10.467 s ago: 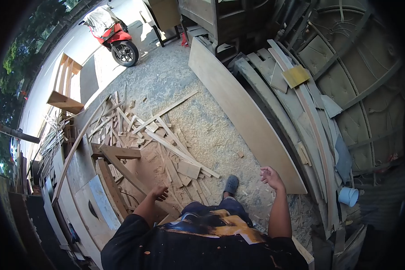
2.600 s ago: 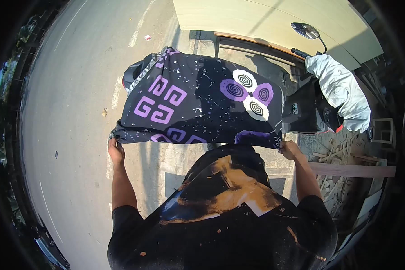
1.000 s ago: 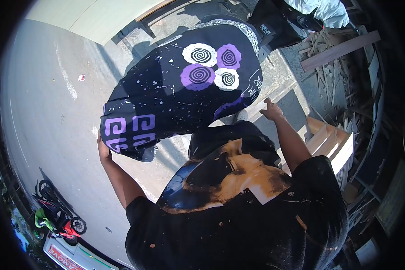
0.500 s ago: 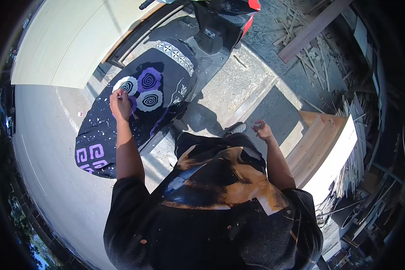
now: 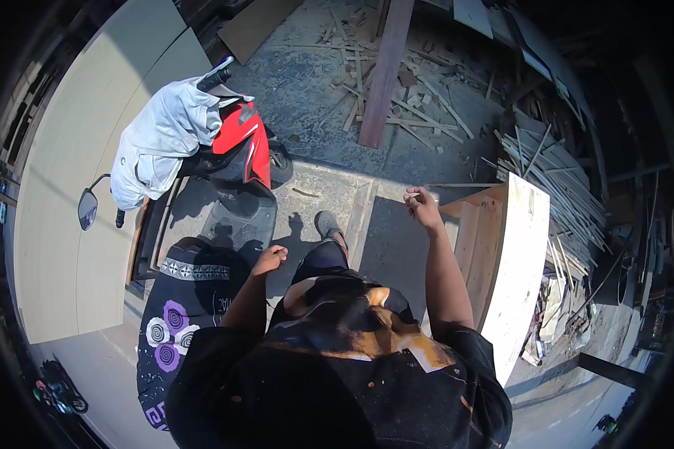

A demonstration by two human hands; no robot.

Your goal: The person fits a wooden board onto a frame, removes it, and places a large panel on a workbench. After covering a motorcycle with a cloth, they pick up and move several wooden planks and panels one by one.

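My left hand [image 5: 270,259] is in front of my body with its fingers curled closed. Whatever it holds, if anything, is hidden. Nearest to it is the motorbike's floorboard [image 5: 241,218], beyond the dark seat cover [image 5: 165,374] with purple and white flowers. Out to the right, my right hand [image 5: 423,207] is raised with bent fingers drawn together; anything in them is too small to name. It hangs beside a pale wooden shelf unit [image 5: 513,262], apparently not touching it.
A white cloth [image 5: 161,135] drapes the motorbike's front, with a mirror [image 5: 87,209] sticking out. Large pale boards [image 5: 60,224] lean at left. Wood scraps [image 5: 427,112] and a reddish plank [image 5: 386,82] lie ahead; thin strips [image 5: 562,187] are piled at right.
The view has turned right and moved forward. My left hand has come off the seat cover's flowers and back toward my body. My right hand has risen beside the shelf unit.
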